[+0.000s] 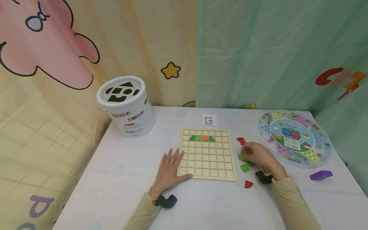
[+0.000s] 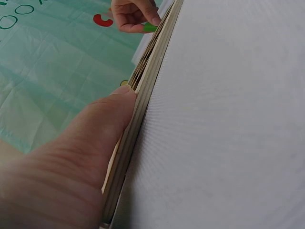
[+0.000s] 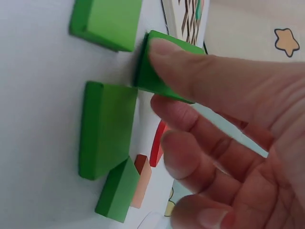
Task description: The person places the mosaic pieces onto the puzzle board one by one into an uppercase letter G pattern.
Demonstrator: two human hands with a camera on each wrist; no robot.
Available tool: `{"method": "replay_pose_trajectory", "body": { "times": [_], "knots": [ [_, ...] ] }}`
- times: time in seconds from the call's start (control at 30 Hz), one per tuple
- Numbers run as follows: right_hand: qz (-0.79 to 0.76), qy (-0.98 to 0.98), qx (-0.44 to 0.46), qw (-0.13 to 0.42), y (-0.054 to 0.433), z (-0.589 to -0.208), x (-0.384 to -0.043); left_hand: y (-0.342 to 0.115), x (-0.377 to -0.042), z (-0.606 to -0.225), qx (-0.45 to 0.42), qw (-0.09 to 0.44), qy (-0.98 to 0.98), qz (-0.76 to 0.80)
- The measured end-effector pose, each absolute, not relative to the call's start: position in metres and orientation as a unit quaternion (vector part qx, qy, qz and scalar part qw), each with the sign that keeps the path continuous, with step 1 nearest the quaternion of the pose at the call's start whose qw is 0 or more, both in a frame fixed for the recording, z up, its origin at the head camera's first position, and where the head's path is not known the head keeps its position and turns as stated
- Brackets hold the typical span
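A wooden grid board (image 1: 206,161) lies mid-table, with a row of dark green rounded pieces (image 1: 192,138), a light green square (image 1: 198,138) and an orange square (image 1: 205,138) near its top. Spread over the board's lower left corner, my left hand (image 1: 169,171) rests with its thumb against the near edge (image 2: 138,114). To the right of the board, my right hand (image 1: 260,156) pinches a green square block (image 3: 151,78) between thumb and fingers. Other green blocks (image 3: 107,129) lie beside it, along with red pieces (image 1: 248,184) and a partly hidden orange one (image 1: 266,170).
A small pattern card (image 1: 209,120) lies behind the board. The white bucket (image 1: 132,118) with shaped lid holes stands back left. At right are a round Chinese checkers box (image 1: 293,135) and a purple block (image 1: 321,175).
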State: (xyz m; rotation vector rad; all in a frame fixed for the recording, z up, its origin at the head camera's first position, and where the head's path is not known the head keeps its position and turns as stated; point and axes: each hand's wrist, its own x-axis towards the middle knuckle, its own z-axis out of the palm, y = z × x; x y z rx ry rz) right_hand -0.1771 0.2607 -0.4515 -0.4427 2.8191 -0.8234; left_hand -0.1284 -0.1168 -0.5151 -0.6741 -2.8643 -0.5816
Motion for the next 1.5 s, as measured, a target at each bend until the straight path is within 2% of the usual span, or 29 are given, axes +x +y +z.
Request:
{"method": "replay_pose_trajectory", "body": {
  "times": [0.47,0.83,1.13,1.5],
  "knots": [
    [-0.269,0.949,-0.159,0.028,0.248,-0.452,-0.168,-0.117,-0.127,-0.514,-0.22,0.064,-0.954,-0.193],
    [-0.286,0.937,-0.199,-0.03,0.202,-0.458,-0.176,-0.118,-0.128,-0.515,-0.224,0.069,-0.953,-0.194],
    [-0.3,0.934,-0.192,-0.016,0.15,-0.456,-0.191,-0.117,-0.129,-0.515,-0.22,0.057,-0.954,-0.194],
    [-0.292,0.936,-0.193,-0.028,0.107,-0.454,-0.211,-0.118,-0.13,-0.516,-0.218,0.055,-0.956,-0.189]
  ]
}}
